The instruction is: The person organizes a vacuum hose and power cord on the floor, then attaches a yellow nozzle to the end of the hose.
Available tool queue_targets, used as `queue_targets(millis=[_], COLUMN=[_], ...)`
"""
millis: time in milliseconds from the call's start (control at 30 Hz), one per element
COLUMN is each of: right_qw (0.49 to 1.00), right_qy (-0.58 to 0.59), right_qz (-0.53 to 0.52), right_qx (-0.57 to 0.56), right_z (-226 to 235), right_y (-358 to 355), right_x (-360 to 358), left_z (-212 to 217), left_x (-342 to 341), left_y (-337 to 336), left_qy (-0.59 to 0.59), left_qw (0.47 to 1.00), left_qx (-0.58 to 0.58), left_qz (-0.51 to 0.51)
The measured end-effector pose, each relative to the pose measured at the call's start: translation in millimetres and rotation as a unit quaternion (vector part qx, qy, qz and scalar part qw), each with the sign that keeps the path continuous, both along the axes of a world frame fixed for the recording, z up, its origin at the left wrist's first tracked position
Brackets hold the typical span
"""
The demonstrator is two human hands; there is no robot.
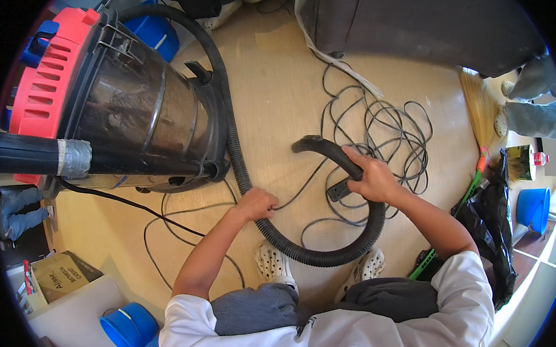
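My right hand (372, 177) is closed around the black curved handle tube (326, 148) of a vacuum hose, its open end pointing left. From there the ribbed hose (319, 257) loops down above my shoes and back up to the left. My left hand (257, 203) lies across this hose with its fingers closed, seemingly around it; the fingertips are partly hidden. A thin black cord (303, 188) runs right up to those fingers. To the left stands a drum vacuum cleaner (145, 105) with a red top and a see-through dusty tank.
Tangled black cable (406, 130) and a black socket block (339, 190) lie on the floor. A straw broom (477, 106), a black plastic bag (488, 232) and a blue bucket (533, 209) are at right. A cardboard box (65, 276) and another blue bucket (129, 329) stand lower left.
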State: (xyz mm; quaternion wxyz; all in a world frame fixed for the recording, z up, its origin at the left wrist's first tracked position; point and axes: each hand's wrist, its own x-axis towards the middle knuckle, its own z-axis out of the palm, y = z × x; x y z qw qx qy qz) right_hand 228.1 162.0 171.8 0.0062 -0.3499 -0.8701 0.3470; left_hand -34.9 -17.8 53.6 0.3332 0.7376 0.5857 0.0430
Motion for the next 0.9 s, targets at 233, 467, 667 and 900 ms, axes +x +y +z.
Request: queue_targets(millis=[233, 467, 667, 900], right_qw=[0.989, 0.987, 0.989, 0.976], right_qy=[-0.101, -0.12, -0.083, -0.072], right_qz=[-0.07, -0.1, -0.121, -0.205], right_qx=[-0.076, -0.038, -0.001, 0.033], right_z=[38, 33, 12, 12], right_y=[-27, -48, -25, -20], right_x=[65, 82, 56, 88], left_z=[32, 17, -48, -38], left_x=[81, 127, 151, 183], left_y=[-17, -9, 12, 58], left_qy=[-0.132, -0.089, -0.162, -0.176], left_qw=[0.98, 0.977, 0.939, 0.95], left_qx=[-0.126, -0.153, -0.009, -0.096], left_qz=[-0.078, -0.116, 0.301, 0.238])
